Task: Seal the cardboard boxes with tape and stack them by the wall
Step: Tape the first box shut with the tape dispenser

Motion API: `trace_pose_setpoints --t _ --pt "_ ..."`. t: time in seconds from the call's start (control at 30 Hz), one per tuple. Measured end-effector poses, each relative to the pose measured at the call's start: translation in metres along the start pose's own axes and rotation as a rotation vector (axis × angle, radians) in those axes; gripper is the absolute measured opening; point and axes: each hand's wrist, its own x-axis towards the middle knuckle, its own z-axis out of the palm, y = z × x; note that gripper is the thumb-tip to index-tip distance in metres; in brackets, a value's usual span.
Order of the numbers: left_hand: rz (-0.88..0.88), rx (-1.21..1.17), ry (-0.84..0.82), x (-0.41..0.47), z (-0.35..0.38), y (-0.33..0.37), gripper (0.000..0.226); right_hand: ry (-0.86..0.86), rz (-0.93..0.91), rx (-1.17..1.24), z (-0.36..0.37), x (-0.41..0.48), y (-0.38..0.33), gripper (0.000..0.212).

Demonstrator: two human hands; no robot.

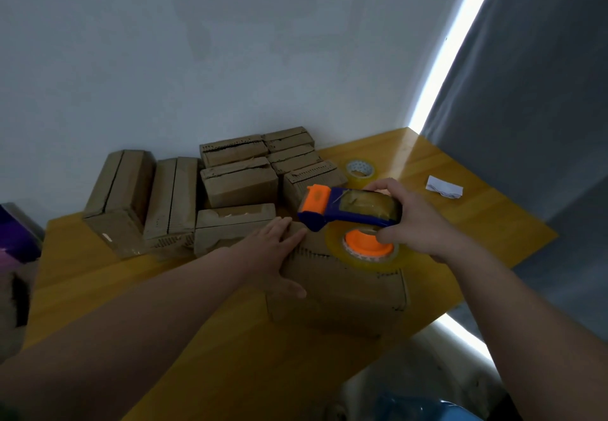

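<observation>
View: head, the only one.
Box (339, 292): nearest the person, at the front of the yellow surface (98, 276), well apart from the wall (230, 58).
Left hand (273, 253): fingers straight and flat on the box top at its left edge, thumb down the near side; it presses, it does not grip.
Right hand (418, 223): wrapped round the blue-and-orange dispenser (345, 207).
Dispenser: over the box top, orange head at the far left corner, just beside the left fingertips. Its roll (334, 239) lies low over the top; contact cannot be told.
Tape on box: none seen for certain; the light is dim.
Step, judged: start of a tape pass, with the box steadied.
Stack (256, 174): about nine boxes at the wall. Two stand on end at the left, the others lie in low piles.
Done, judged: most boxes are already placed. Their seals are unclear and several edges look ragged.
Left, judged: tape this box, then carry it to the stack.
Spare roll (360, 169): on the surface, just right of the stack.
Paper scrap (444, 187): white, crumpled, further right.
Curtain (526, 91): grey, at the right, with a bright strip along its edge.
Purple thing (16, 233): at the left edge, unidentified.
In the way: nothing lies between box and stack. The spare roll sits close to the stack's right end.
</observation>
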Motion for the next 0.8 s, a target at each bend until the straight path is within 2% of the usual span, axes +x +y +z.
trace_pose_setpoints --t 0.2,0.3,0.37,0.43,0.47,0.5,0.57,0.63,0.8 --pt "0.011 0.002 0.037 0.003 0.0 -0.001 0.115 -0.038 -0.046 0.005 0.008 0.005 0.005 0.076" --pt "0.019 -0.081 0.052 0.003 -0.002 -0.003 0.104 -0.068 -0.052 0.018 0.005 0.006 0.007 0.076" --pt "0.035 -0.311 0.218 -0.001 -0.007 -0.001 0.069 -0.088 -0.051 0.018 0.004 0.008 0.009 0.076" --pt "-0.109 -0.756 0.393 -0.002 -0.013 0.003 0.03 -0.095 -0.053 0.02 0.004 0.009 0.009 0.076" --pt "-0.229 -1.045 0.39 -0.004 -0.018 0.006 0.026 -0.095 -0.055 0.023 0.004 0.009 0.009 0.075" --pt "-0.322 -1.355 0.317 -0.006 -0.021 0.009 0.028 -0.094 -0.055 0.024 0.004 0.009 0.009 0.075" --pt "-0.36 -1.792 0.146 -0.01 -0.022 0.012 0.039 -0.1 -0.055 0.02 0.003 0.009 0.008 0.076" --pt "-0.326 -1.9 0.09 -0.012 -0.023 0.014 0.043 -0.11 -0.057 0.01 0.002 0.008 0.008 0.076" --pt "-0.332 -1.971 0.166 -0.013 -0.028 0.014 0.017 -0.128 -0.064 0.013 0.001 0.008 0.009 0.076"
